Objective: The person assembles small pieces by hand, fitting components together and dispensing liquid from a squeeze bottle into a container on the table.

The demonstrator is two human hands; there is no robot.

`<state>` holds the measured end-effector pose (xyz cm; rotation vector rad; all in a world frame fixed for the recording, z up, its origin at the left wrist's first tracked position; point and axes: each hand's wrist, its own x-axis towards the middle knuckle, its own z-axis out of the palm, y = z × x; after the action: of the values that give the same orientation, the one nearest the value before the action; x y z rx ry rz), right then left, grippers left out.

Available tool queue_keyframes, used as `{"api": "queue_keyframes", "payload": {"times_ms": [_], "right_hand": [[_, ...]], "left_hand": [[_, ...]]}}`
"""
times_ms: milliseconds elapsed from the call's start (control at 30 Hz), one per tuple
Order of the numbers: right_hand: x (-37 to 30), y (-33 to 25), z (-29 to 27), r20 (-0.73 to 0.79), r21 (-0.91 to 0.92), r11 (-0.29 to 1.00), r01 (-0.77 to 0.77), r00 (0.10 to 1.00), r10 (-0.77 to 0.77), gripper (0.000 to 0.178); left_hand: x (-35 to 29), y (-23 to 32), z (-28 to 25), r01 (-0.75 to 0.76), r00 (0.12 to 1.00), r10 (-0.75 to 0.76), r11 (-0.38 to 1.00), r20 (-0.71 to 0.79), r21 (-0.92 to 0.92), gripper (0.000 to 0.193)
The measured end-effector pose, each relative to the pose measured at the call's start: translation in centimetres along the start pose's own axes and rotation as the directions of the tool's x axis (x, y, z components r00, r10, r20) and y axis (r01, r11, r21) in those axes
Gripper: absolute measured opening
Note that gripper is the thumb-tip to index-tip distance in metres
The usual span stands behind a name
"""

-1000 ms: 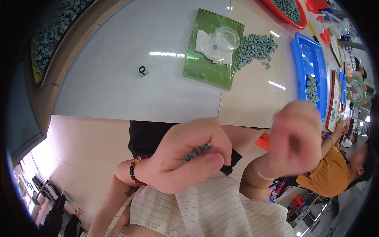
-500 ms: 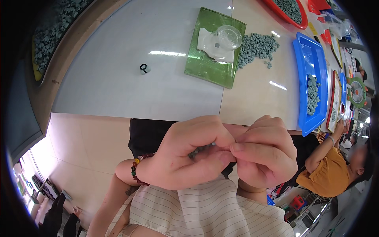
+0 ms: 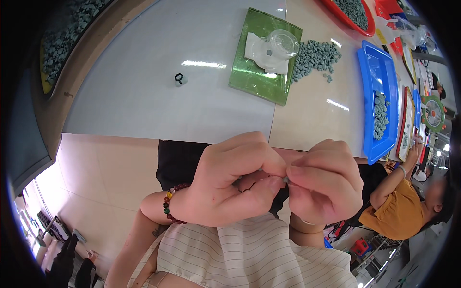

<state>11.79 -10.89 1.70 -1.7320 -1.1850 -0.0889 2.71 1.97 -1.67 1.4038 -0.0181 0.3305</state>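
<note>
My two hands meet above my lap at the table's near edge. My right hand point(image 3: 324, 185) is closed, its thumb and forefinger pinching a small grey-green stone point(image 3: 286, 180). Thumb and forefinger of my left hand point(image 3: 230, 177) press together against the same spot, the other fingers curled. Inside the left hand's curl a thin dark line shows; whether it is thread or shadow I cannot tell. Beyond the hands lies a green glass-like slab point(image 3: 254, 81) bearing a white pad point(image 3: 257, 48) and a clear round dish point(image 3: 282, 44). A pile of grey-green stones point(image 3: 317, 57) touches its right side.
Right of the pile stands a blue tray point(image 3: 367, 110) with stones; a red basin point(image 3: 370, 26) of stones sits behind. A small cylinder with a black ring point(image 3: 179, 78) rests on the grey mat point(image 3: 144, 105). A co-worker in an orange top point(image 3: 396, 213) sits at right.
Both hands have shifted slightly, the left one up a little. A small stone now shows between the fingertips, and the stones seen in my left palm are now mostly hidden.
</note>
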Motion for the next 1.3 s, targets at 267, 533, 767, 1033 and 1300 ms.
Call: {"api": "queue_keyframes", "payload": {"times_ms": [267, 533, 767, 1033, 1300], "right_hand": [[0.5, 0.3, 0.0, 0.011, 0.037, 0.998, 0.053, 0.999, -0.054, 0.011], [1.8, -0.5, 0.3, 0.089, -0.018, 1.0, 0.009, 0.996, -0.007, 0.026], [5.6, 2.6, 0.2, -0.098, -0.378, 0.919, 0.114, 0.982, -0.162, 0.009], [7.2, 4.1, 1.1, 0.084, -0.526, 0.825, 0.207, 0.978, -0.191, 0.01], [6.5, 2.6, 1.4, 0.007, -0.507, 0.848, 0.151, 0.985, -0.171, 0.008]], "left_hand": [[-0.1, -0.1, 0.0, -0.009, 1.0, 0.009, 0.999, 0.001, -0.05, 0.006], [-0.4, -0.2, -0.2, -0.019, 0.995, 0.003, 0.987, -0.099, -0.159, 0.011], [0.1, 1.0, -0.2, 0.219, 0.968, -0.25, 0.855, -0.004, -0.471, 0.027], [-0.7, -0.2, -0.7, 0.061, 0.998, -0.057, 0.692, 0.029, -0.72, 0.029], [-1.0, -0.6, -1.2, -0.042, 0.999, 0.042, 0.782, -0.014, -0.622, 0.022]]}}
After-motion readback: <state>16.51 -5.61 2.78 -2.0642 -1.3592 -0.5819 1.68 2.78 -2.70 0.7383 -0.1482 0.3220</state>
